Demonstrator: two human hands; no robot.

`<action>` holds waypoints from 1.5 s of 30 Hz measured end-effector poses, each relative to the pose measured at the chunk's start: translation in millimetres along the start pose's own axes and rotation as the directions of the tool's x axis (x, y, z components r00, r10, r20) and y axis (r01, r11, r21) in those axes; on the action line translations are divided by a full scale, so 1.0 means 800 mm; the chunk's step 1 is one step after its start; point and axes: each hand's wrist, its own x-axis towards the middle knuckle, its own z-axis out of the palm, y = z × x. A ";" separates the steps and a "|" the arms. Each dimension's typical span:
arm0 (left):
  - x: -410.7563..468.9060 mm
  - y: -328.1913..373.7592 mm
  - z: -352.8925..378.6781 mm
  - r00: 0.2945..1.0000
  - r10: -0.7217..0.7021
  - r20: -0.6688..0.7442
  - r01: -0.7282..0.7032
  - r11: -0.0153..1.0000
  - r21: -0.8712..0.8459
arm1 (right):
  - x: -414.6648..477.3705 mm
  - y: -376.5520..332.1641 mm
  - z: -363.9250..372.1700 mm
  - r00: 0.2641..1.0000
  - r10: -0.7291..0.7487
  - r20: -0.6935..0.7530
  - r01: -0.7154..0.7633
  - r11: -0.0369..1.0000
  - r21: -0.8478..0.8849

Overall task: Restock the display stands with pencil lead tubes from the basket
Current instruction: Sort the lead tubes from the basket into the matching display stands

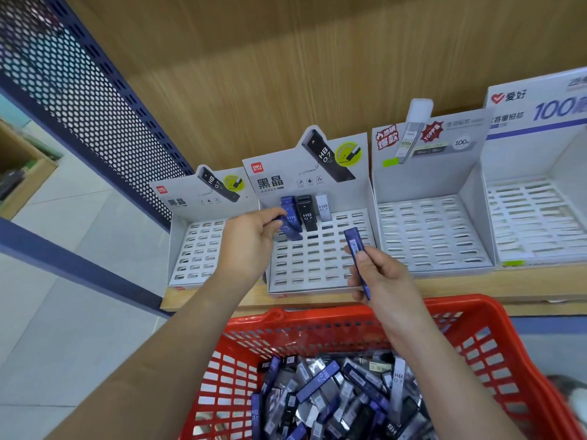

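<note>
A red plastic basket point(495, 338) at the bottom holds several blue, black and clear pencil lead tubes point(320, 381). On the shelf stands a white slotted display stand point(320, 262). Three tubes stand upright in its back row: blue point(289, 208), black point(306, 214) and clear point(323, 207). My left hand point(247, 242) pinches a blue tube point(290, 233) over the stand's back left slots. My right hand point(381, 277) grips another blue tube point(355, 246), tilted, above the stand's front right.
A smaller slotted stand point(193, 249) sits to the left. Two larger white stands point(428, 236) point(536, 223) sit to the right with bare slots. A blue perforated panel point(76, 90) closes the shelf's left side. Wooden backing rises behind.
</note>
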 end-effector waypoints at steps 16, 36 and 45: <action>-0.027 0.041 0.007 0.978 -0.209 0.011 0.208 0.962 -0.177 | -0.006 -0.015 -0.003 0.995 0.053 0.088 -0.090 0.860 0.502; -0.099 0.067 -0.065 0.956 -0.276 -0.104 0.216 0.894 -0.392 | -0.037 -0.038 0.007 0.997 -0.052 -0.058 0.043 0.988 -0.151; -0.034 0.016 -0.046 0.989 0.141 -0.053 -0.125 0.964 0.233 | -0.021 0.002 0.005 0.911 -0.246 0.330 0.396 0.305 -0.866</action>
